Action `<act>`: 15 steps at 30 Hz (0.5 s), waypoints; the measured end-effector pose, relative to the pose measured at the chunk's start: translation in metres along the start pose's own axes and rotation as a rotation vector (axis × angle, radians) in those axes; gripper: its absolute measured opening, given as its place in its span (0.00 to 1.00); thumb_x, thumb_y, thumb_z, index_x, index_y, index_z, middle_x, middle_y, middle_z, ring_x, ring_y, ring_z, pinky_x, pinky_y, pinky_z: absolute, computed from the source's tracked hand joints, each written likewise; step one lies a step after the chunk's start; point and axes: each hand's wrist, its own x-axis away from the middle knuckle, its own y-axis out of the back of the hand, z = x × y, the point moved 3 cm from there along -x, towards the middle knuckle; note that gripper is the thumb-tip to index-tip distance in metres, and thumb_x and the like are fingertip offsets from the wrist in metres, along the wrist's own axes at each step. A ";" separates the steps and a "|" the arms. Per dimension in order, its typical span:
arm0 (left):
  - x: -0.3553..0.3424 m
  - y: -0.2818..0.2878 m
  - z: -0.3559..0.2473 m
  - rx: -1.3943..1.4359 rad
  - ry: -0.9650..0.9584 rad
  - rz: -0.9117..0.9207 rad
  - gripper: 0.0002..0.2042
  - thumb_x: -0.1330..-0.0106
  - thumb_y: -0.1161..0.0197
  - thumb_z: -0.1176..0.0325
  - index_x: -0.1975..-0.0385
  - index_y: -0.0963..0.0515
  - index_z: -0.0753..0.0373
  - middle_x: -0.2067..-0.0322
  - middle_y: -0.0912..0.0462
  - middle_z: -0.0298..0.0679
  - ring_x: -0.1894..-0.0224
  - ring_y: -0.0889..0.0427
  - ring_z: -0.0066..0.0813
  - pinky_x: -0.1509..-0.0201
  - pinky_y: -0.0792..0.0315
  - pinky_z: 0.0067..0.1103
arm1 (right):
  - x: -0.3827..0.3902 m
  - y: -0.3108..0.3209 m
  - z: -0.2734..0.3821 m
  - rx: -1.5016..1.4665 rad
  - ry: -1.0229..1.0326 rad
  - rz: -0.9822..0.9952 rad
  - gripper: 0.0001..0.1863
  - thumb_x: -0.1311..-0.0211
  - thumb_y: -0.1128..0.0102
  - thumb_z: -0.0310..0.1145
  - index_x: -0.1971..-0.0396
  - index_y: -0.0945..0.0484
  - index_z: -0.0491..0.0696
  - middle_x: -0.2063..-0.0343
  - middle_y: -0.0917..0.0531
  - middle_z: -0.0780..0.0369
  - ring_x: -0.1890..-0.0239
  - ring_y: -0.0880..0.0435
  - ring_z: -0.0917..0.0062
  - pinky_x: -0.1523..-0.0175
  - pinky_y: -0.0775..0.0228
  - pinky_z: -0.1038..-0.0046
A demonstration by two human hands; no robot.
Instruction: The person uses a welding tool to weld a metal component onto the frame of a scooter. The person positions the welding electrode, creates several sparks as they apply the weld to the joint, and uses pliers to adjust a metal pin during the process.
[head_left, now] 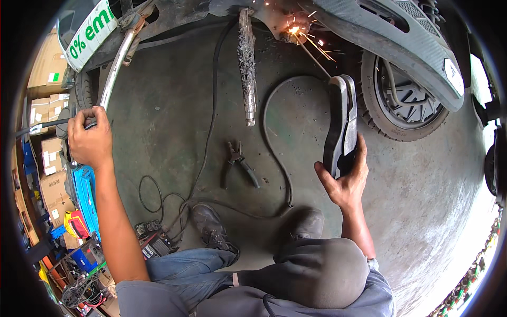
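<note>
My right hand [348, 182] grips a black electrode holder [339, 113] from below. A thin welding rod [316, 57] slants from its jaws up to a metal bracket [282, 18] under the scooter, where bright sparks [298, 31] fly. Over on the left, my left hand [91, 138] is curled around what looks like a black bar [46, 126], which enters the fist from the left. Beside those fingers ends the silver tube [117, 68] of a stand. A rough, blackened metal tube [246, 66] hangs down from the frame between my hands.
Pliers [236, 158] lie on the floor [158, 105] before my shoes. Black cables [266, 113] loop across it. The scooter's wheel [404, 98] is at right, under a grey panel [388, 39]. Cardboard boxes [48, 108] and a blue case [86, 198] stand at left.
</note>
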 end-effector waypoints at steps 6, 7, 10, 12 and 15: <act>0.000 0.000 0.001 -0.005 -0.010 -0.014 0.09 0.46 0.37 0.54 0.80 0.20 0.50 0.77 0.23 0.30 0.73 0.21 0.39 0.72 0.31 0.34 | 0.002 -0.003 0.000 -0.037 0.006 0.001 0.48 0.62 0.28 0.38 0.39 0.42 0.40 0.59 0.21 0.47 0.59 0.18 0.59 0.53 0.26 0.65; 0.000 0.000 0.002 -0.010 -0.010 -0.011 0.09 0.47 0.37 0.54 0.80 0.20 0.50 0.77 0.23 0.30 0.73 0.21 0.39 0.73 0.31 0.34 | 0.003 -0.003 0.000 -0.057 -0.022 0.012 0.49 0.63 0.28 0.37 0.38 0.43 0.40 0.59 0.21 0.48 0.58 0.19 0.60 0.51 0.28 0.65; 0.000 0.000 0.002 -0.007 -0.008 -0.003 0.09 0.46 0.37 0.54 0.80 0.20 0.50 0.77 0.23 0.30 0.73 0.21 0.38 0.73 0.31 0.33 | 0.006 -0.006 -0.005 -0.112 -0.028 0.005 0.49 0.63 0.28 0.37 0.38 0.43 0.40 0.60 0.21 0.49 0.57 0.19 0.61 0.49 0.30 0.65; 0.000 0.001 0.001 0.002 -0.010 -0.007 0.09 0.46 0.37 0.54 0.80 0.20 0.50 0.77 0.23 0.30 0.73 0.21 0.39 0.72 0.31 0.33 | 0.006 -0.006 -0.006 -0.113 -0.034 0.009 0.49 0.63 0.28 0.37 0.38 0.43 0.40 0.60 0.21 0.49 0.57 0.19 0.61 0.49 0.30 0.65; 0.000 0.000 0.000 0.009 -0.006 -0.009 0.09 0.46 0.37 0.54 0.80 0.20 0.50 0.77 0.24 0.30 0.73 0.21 0.39 0.72 0.31 0.33 | 0.006 -0.004 -0.003 -0.071 -0.061 0.025 0.48 0.63 0.28 0.37 0.39 0.43 0.41 0.61 0.20 0.50 0.58 0.20 0.62 0.49 0.30 0.64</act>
